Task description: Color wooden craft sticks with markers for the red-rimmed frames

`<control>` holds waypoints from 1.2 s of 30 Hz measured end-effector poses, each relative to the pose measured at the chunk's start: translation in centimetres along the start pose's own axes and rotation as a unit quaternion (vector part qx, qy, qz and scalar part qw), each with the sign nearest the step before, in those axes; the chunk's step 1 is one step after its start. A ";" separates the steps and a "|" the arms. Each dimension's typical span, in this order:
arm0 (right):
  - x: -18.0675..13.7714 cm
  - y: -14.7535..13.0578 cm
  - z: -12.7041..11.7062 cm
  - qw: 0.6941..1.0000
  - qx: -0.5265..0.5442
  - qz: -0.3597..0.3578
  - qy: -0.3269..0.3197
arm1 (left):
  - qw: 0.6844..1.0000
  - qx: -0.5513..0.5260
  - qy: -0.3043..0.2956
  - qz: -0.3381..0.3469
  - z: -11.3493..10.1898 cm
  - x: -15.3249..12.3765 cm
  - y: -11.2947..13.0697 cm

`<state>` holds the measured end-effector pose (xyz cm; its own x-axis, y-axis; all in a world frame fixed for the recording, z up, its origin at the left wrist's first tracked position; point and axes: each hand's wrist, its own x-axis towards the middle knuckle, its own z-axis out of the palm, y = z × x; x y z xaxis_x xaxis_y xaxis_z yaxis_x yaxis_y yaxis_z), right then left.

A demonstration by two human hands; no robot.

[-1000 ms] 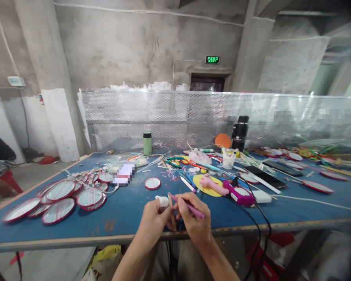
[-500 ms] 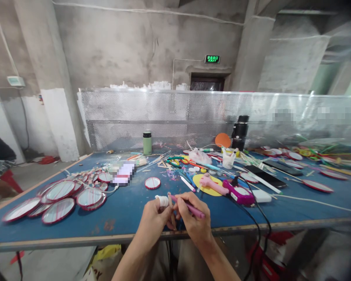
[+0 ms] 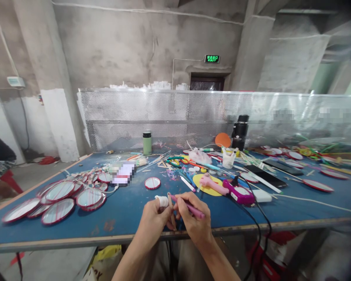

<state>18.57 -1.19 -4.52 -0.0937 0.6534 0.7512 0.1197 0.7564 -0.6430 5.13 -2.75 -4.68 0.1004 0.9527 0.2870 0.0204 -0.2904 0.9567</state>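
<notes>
My left hand (image 3: 155,218) is closed around a thin wooden stick (image 3: 170,205), held nearly upright above the table's front edge. A white wrapping (image 3: 163,201) covers one of its fingers. In my right hand (image 3: 195,220) is a pink marker (image 3: 194,210), gripped like a pen. Its tip end meets the upper part of the stick, though the exact contact is too small to make out. Just beyond my hands lies a small round red-rimmed disc (image 3: 152,183), and a white marker with a pink end (image 3: 188,184) rests to its right.
Several red-rimmed discs (image 3: 58,210) are piled at the left beside a phone (image 3: 124,172). To the right are a yellow disc (image 3: 199,188), a pink-and-purple device (image 3: 241,192) and black cables (image 3: 259,226). A green bottle (image 3: 147,143) and a black flask (image 3: 240,132) stand at the back.
</notes>
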 end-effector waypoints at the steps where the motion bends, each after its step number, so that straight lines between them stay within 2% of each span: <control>1: 0.0 0.0 0.0 1.000 0.001 -0.002 -0.003 | 1.000 -0.002 -0.001 0.000 0.0 0.0 0.0; 36: -0.1 0.0 0.1 1.000 -0.006 0.005 0.017 | 1.000 -0.002 -0.002 -0.014 0.0 0.0 0.3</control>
<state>18.51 -1.19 -4.60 -0.0598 0.6588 0.7500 0.1327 0.7499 -0.6481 5.15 -2.81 -4.42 0.1047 0.9601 0.2594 0.0191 -0.2628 0.9647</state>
